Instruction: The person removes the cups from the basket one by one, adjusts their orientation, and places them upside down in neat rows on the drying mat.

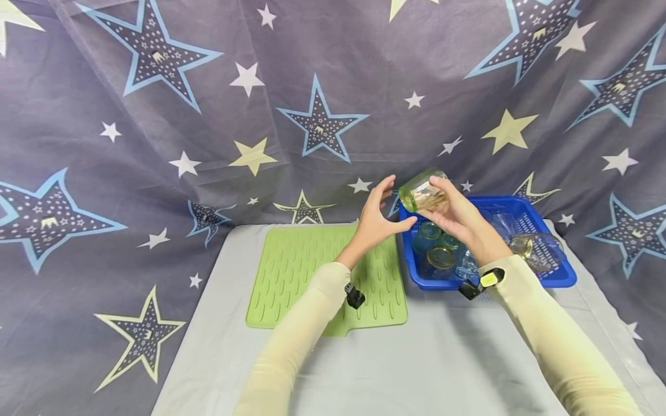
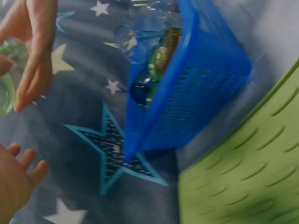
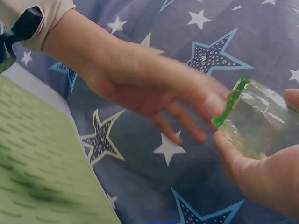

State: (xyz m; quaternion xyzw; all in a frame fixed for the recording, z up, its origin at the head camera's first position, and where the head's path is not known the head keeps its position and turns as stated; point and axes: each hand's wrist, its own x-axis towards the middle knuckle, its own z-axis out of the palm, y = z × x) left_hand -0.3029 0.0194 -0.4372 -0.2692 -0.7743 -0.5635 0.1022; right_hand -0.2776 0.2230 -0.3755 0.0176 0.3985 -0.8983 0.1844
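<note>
A clear glass (image 1: 424,190) with a green tint is held tilted in the air by my right hand (image 1: 460,216), thumb on one side and fingers on the other. Its green end (image 3: 232,103) points toward my left hand (image 1: 376,216). That hand is raised beside the glass, fingers spread and gently curved, with nothing in its grasp. In the left wrist view the glass (image 2: 8,88) is cut off by the frame edge. Below the right hand stands a blue plastic basket (image 1: 424,282) with several glasses (image 1: 441,257) in it.
A light green ribbed drying mat (image 1: 291,277) lies left of the basket on a table with a white cloth (image 1: 395,370). Amber and clear glasses (image 1: 536,251) fill the basket's right part. Behind the table hangs a grey curtain (image 1: 322,46) with stars.
</note>
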